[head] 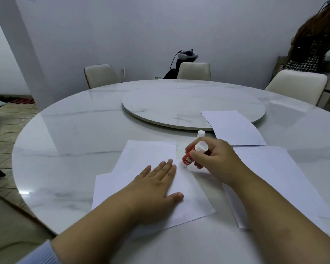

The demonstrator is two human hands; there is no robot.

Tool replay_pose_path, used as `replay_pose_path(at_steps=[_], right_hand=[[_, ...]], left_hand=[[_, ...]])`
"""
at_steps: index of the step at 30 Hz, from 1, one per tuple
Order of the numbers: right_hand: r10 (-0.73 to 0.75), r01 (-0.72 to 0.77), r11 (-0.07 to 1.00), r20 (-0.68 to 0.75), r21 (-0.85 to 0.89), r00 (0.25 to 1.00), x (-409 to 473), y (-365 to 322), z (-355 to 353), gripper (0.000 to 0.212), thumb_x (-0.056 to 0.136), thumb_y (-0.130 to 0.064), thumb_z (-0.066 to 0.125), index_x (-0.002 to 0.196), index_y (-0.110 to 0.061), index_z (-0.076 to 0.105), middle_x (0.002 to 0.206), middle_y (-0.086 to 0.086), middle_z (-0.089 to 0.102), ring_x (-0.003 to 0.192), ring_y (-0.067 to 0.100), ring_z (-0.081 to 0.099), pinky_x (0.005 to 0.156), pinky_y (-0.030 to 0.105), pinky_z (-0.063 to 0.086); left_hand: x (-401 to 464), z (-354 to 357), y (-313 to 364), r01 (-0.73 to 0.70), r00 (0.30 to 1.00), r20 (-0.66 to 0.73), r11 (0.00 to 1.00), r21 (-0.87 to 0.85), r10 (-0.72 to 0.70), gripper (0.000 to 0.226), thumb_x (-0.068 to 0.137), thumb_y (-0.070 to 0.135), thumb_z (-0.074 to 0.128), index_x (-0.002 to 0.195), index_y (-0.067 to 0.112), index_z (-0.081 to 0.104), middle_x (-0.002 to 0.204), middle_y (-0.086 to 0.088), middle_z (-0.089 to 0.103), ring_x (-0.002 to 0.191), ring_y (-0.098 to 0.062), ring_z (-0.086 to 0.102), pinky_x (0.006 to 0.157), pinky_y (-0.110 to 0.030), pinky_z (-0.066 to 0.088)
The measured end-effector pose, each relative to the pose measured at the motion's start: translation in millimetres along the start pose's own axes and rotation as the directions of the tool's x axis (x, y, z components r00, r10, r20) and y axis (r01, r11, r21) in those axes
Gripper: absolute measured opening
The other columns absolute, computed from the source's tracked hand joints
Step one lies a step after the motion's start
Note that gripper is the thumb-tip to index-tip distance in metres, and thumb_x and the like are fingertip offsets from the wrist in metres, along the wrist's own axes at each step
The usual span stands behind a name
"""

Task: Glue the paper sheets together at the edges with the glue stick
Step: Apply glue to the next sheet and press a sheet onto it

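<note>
Several white paper sheets lie on the round marble table (74, 149). My left hand (156, 185) presses flat, fingers straight, on the nearest sheet (191, 202), which overlaps another sheet (147, 155) behind it. My right hand (213, 159) grips a red glue stick (188, 158) with a white end, tilted, its lower tip touching the near sheet's upper edge. The stick's white cap (201, 133) stands on the table just behind. A third sheet (274, 172) lies under my right forearm, and a fourth sheet (234, 128) lies farther back on the right.
A marble turntable (179, 103) sits in the table's middle, under a corner of the far right sheet. Cream chairs (194, 71) ring the far side, one bearing a headset. A person (312, 48) stands at the back right.
</note>
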State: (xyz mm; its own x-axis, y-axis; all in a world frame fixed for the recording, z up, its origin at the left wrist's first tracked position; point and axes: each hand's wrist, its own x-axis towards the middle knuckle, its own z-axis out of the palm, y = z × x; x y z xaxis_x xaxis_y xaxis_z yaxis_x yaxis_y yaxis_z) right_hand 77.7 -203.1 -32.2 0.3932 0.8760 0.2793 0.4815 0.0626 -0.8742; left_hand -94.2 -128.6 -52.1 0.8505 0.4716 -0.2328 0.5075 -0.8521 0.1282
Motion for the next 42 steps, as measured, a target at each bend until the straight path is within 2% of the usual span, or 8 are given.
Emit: replay_pose_path(at_steps=[5, 10, 16, 19, 22, 26, 31, 42], right_hand=[[0.008, -0.016, 0.999, 0.235, 0.033, 0.972, -5.3, -8.0, -12.4, 0.035, 0.051, -0.03, 0.058, 0.065, 0.0, 0.067, 0.068, 0.026, 0.066, 0.052, 0.026, 0.055, 0.044, 0.026, 0.041], [0.092, -0.144, 0.988, 0.563, 0.048, 0.821, -7.6, -10.3, -17.0, 0.022, 0.05, -0.024, 0.055, 0.057, -0.006, 0.068, 0.058, 0.016, 0.067, 0.05, 0.031, 0.053, 0.039, 0.019, 0.037], [0.063, -0.058, 0.774, 0.015, 0.631, 0.998, 3.5, 2.0, -30.9, 0.018, 0.059, -0.019, 0.05, 0.048, -0.011, 0.063, 0.053, 0.011, 0.063, 0.046, 0.018, 0.053, 0.049, 0.023, 0.025], [0.081, -0.001, 0.759, -0.093, 0.651, 0.992, 6.6, 4.5, -26.9, 0.029, 0.068, -0.015, 0.043, 0.049, -0.011, 0.064, 0.054, 0.011, 0.064, 0.044, 0.017, 0.053, 0.039, 0.016, 0.031], [0.062, 0.041, 0.784, -0.143, 0.62, 0.988, 7.3, 2.6, -20.4, 0.024, 0.07, -0.015, 0.047, 0.056, -0.007, 0.065, 0.058, 0.011, 0.065, 0.042, 0.02, 0.049, 0.036, 0.02, 0.034], [0.056, 0.044, 0.884, -0.2, 0.466, 0.978, 6.2, 5.9, -13.7, 0.016, 0.078, -0.013, 0.054, 0.074, -0.002, 0.065, 0.067, 0.011, 0.067, 0.046, 0.021, 0.05, 0.044, 0.026, 0.042], [-0.026, 0.03, 0.998, -0.081, 0.049, 0.996, 4.3, 10.7, 7.9, 0.013, 0.086, -0.016, 0.063, 0.093, -0.026, 0.067, 0.081, -0.01, 0.074, 0.076, 0.005, 0.067, 0.074, 0.024, 0.052], [-0.03, 0.054, 0.989, 0.172, -0.139, 0.985, 14.4, 8.0, 25.3, 0.022, 0.09, -0.028, 0.058, 0.111, -0.033, 0.061, 0.119, -0.01, 0.064, 0.092, 0.0, 0.062, 0.079, 0.006, 0.043]], left_hand=[[0.9, -1.4, 0.4, 0.016, 1.0, 0.025, 1.0, -0.009, -0.016, 0.07, 0.095, 0.055, 0.02, 0.147, 0.028, -0.018, 0.155, 0.012, -0.026, 0.141, -0.002, -0.023, 0.118, -0.03, -0.011], [0.8, -1.5, -1.1, -0.003, 1.0, 0.023, 1.0, -0.012, 0.004, 0.07, 0.096, 0.054, 0.022, 0.147, 0.028, -0.018, 0.155, 0.012, -0.025, 0.141, -0.001, -0.022, 0.118, -0.03, -0.01], [-10.0, -38.8, -9.8, -0.11, 0.97, 0.224, 0.993, 0.049, 0.097, 0.067, 0.097, 0.026, 0.044, 0.146, 0.049, 0.004, 0.149, 0.015, -0.037, 0.134, -0.016, -0.039, 0.112, -0.038, -0.016], [-15.6, -32.1, 0.5, 0.037, 0.999, 0.038, 0.997, -0.062, -0.035, 0.059, 0.099, 0.038, 0.035, 0.148, 0.043, 0.002, 0.152, 0.01, -0.031, 0.138, -0.015, -0.032, 0.115, -0.039, -0.014], [-10.1, -7.4, 5.2, 0.323, 0.94, -0.114, 0.946, -0.02, -0.323, 0.074, 0.093, 0.059, 0.021, 0.151, 0.022, -0.006, 0.159, -0.008, -0.018, 0.145, -0.027, -0.02, 0.118, -0.046, -0.009], [-12.3, -8.2, -0.7, 0.199, 0.98, 0.033, 0.98, -0.013, -0.199, 0.074, 0.092, 0.058, 0.03, 0.15, 0.031, -0.007, 0.159, 0.006, -0.018, 0.145, -0.016, -0.019, 0.118, -0.047, -0.01], [-1.5, -8.5, -3.9, 0.185, 0.951, -0.222, 0.972, -0.144, -0.214, 0.069, 0.095, 0.055, 0.025, 0.151, 0.027, -0.003, 0.16, 0.007, -0.012, 0.146, -0.01, -0.014, 0.119, -0.036, -0.007], [1.7, 8.3, -6.1, 0.2, 0.952, -0.209, 0.972, -0.128, -0.223, 0.068, 0.094, 0.055, 0.022, 0.151, 0.027, -0.003, 0.16, 0.01, -0.01, 0.146, -0.008, -0.01, 0.12, -0.034, -0.004]])
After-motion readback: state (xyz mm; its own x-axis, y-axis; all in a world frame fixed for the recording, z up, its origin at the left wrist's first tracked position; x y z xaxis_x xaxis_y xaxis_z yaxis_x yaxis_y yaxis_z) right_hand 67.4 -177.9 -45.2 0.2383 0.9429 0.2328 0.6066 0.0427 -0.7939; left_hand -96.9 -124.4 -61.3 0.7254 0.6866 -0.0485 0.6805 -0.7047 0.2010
